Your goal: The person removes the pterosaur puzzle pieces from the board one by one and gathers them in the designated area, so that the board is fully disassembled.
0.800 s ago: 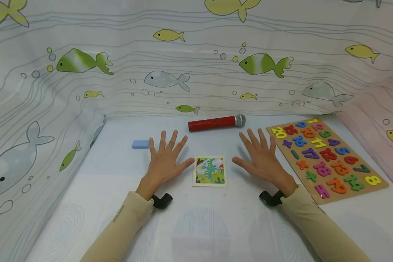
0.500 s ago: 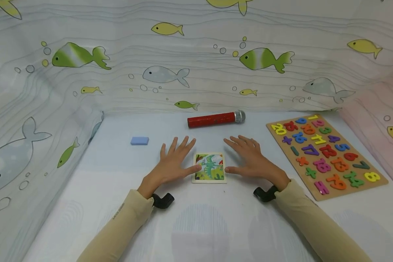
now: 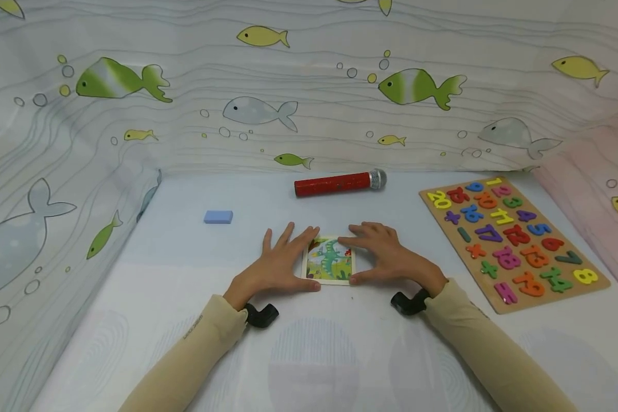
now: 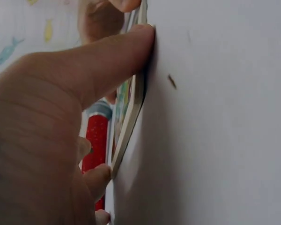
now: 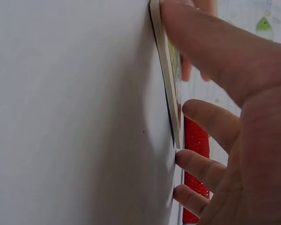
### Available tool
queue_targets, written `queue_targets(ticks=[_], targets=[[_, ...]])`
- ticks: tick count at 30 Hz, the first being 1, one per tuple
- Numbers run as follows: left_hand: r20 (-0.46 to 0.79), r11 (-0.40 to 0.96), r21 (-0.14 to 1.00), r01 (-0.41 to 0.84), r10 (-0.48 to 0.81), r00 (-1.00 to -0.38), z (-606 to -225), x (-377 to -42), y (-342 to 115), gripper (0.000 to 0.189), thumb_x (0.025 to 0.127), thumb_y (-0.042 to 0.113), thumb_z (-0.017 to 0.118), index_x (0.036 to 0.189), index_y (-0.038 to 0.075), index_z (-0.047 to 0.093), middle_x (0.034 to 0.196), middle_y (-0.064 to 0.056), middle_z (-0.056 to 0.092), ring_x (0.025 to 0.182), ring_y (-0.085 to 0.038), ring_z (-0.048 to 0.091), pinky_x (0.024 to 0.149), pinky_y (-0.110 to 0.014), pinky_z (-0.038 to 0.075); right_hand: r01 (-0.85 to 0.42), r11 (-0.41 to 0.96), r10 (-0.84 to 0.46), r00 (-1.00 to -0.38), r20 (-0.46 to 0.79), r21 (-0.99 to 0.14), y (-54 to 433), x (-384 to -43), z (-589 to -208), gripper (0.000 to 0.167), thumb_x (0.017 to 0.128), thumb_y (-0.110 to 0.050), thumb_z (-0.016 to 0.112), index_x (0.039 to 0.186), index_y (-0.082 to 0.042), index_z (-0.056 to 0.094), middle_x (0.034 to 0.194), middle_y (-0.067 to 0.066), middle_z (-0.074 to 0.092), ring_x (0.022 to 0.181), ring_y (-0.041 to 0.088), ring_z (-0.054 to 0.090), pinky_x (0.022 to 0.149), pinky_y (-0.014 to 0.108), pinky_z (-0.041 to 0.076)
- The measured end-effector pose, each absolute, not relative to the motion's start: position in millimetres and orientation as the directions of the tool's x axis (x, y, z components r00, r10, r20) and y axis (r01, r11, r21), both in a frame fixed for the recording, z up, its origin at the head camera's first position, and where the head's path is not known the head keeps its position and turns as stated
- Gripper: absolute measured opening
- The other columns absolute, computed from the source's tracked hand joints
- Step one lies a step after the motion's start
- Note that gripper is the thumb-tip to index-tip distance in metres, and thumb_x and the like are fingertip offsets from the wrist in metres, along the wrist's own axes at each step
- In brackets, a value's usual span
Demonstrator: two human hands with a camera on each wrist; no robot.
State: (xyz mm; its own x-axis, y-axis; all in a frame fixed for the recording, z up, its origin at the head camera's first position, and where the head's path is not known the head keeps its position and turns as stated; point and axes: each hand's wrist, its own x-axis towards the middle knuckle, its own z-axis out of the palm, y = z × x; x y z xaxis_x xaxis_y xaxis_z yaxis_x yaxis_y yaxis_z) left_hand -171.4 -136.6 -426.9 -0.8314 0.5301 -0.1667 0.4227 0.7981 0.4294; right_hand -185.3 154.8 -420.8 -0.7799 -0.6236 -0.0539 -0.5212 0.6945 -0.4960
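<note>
A small square jigsaw puzzle (image 3: 329,260), with a green dinosaur picture and a pale wooden rim, lies flat between the hands in the head view. My left hand (image 3: 275,266) spans its left side, thumb at the near edge and index finger at the far edge. On the other side my right hand (image 3: 391,257) does likewise, its thumb at the near right corner and its index finger over the far right part. Both wrist views show a thumb against the board's wooden edge (image 4: 127,129); the other fingertips of the right hand (image 5: 225,140) reach the table beside it.
Behind the puzzle lies a red microphone (image 3: 335,184) with a silver head. A blue block (image 3: 218,217) sits at the back left. A board of coloured numbers (image 3: 515,246) lies on the right. Fish-printed cloth (image 3: 195,74) walls the table on several sides.
Both hands have come in from either side of the puzzle. Their spread fingers have drawn together, and thumbs and index fingers now meet its edges. The camera view has tilted slightly down.
</note>
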Motion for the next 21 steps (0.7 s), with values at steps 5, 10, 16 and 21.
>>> queue_targets(ticks=[5, 10, 16, 21], targets=[[-0.142, 0.781, 0.441, 0.443, 0.548, -0.824, -425.4, -175.7, -135.5, 0.113, 0.079, 0.07, 0.07, 0.165, 0.034, 0.006, 0.173, 0.007, 0.009, 0.161, -0.031, -0.006, 0.119, -0.07, -0.011, -0.537, 0.707, -0.626, -0.778, -0.056, -0.46, 157.9, -184.9, -419.5, 0.083, 0.078, -0.054, 0.083, 0.15, -0.026, 0.053, 0.163, 0.013, 0.037, 0.15, 0.043, 0.025, 0.114, 0.069, 0.02], [-0.096, 0.765, 0.441, 0.47, 0.561, -0.822, -426.4, -177.3, -135.4, 0.099, 0.085, 0.063, 0.067, 0.164, 0.032, 0.015, 0.173, 0.007, 0.011, 0.161, -0.032, 0.001, 0.118, -0.072, -0.007, -0.531, 0.726, -0.611, -0.79, -0.056, -0.436, 163.0, -182.5, -418.0, 0.08, 0.078, -0.054, 0.084, 0.147, -0.025, 0.056, 0.16, 0.013, 0.041, 0.149, 0.043, 0.029, 0.112, 0.069, 0.023], [-0.022, 0.713, 0.463, 0.527, 0.603, -0.798, -430.6, -177.9, -133.1, 0.069, 0.094, 0.045, 0.058, 0.159, 0.034, 0.036, 0.171, 0.008, 0.02, 0.161, -0.033, 0.007, 0.118, -0.072, -0.005, -0.531, 0.712, -0.587, -0.809, 0.024, -0.459, 167.4, -182.4, -419.3, 0.061, 0.079, -0.044, 0.086, 0.133, -0.021, 0.07, 0.145, 0.008, 0.058, 0.138, 0.033, 0.043, 0.109, 0.061, 0.032], [-0.006, 0.697, 0.457, 0.553, 0.624, -0.782, -435.1, -176.3, -131.0, 0.058, 0.097, 0.036, 0.051, 0.154, 0.036, 0.044, 0.169, 0.006, 0.026, 0.16, -0.035, 0.007, 0.118, -0.073, -0.005, -0.568, 0.661, -0.599, -0.793, 0.11, -0.49, 168.7, -183.6, -422.8, 0.045, 0.078, -0.036, 0.089, 0.117, -0.02, 0.076, 0.122, 0.004, 0.068, 0.118, 0.027, 0.053, 0.097, 0.053, 0.04]])
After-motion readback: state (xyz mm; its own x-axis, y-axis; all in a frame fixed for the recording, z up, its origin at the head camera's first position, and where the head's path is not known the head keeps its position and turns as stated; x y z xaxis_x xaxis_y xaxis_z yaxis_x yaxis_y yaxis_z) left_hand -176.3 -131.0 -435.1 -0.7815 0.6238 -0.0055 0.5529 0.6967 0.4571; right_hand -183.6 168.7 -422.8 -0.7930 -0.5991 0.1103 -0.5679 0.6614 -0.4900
